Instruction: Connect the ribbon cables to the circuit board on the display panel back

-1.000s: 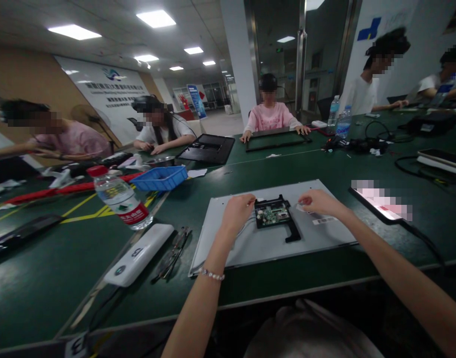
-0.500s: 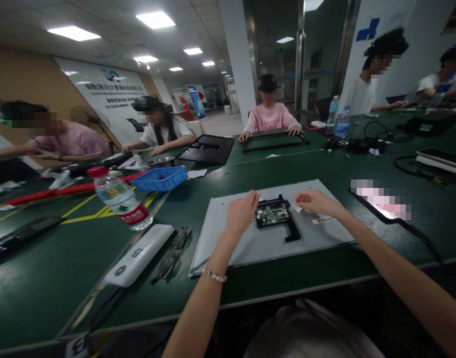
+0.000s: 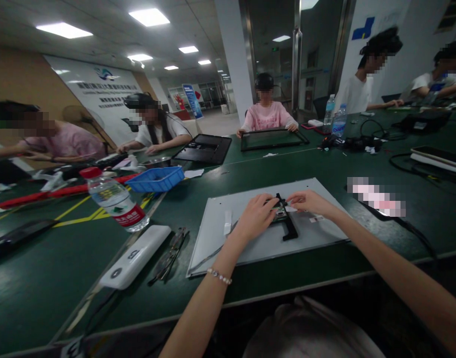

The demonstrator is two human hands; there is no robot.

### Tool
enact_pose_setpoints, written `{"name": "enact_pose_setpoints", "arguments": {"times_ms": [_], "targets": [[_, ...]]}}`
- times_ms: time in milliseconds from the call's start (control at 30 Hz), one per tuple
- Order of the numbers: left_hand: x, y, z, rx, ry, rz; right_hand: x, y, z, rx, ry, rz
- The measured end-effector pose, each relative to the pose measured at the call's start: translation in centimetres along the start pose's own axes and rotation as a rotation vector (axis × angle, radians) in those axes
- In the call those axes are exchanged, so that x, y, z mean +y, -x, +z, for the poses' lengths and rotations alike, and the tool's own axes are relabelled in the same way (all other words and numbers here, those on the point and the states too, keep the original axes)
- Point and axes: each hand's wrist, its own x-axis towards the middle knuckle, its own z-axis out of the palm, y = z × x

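Observation:
A black plastic bracket with a green circuit board in it lies on a flat grey panel, likely the back of a screen. My left hand lies over the left part of board and bracket, fingers spread and hiding much of both. Just right of the bracket, my right hand pinches a small thin white piece, its exact kind unclear. A white strip and a thin cable show on the panel, left of my left hand.
Left of the panel are eyeglasses, a white power bank, a water bottle and a blue tray. A phone with a cable lies right. Across the table, a person holds a black frame; several others sit around.
My left hand has moved right and spread its fingers over the board, uncovering the white strip. My right hand has shifted slightly left with the white piece, closer to the bracket.

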Motion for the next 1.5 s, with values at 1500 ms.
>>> {"name": "enact_pose_setpoints", "arguments": {"times_ms": [1500], "targets": [[0.9,-0.3,1.6,-0.083,0.059,0.083,0.3,0.2,0.7,0.041,0.216,-0.189]]}}
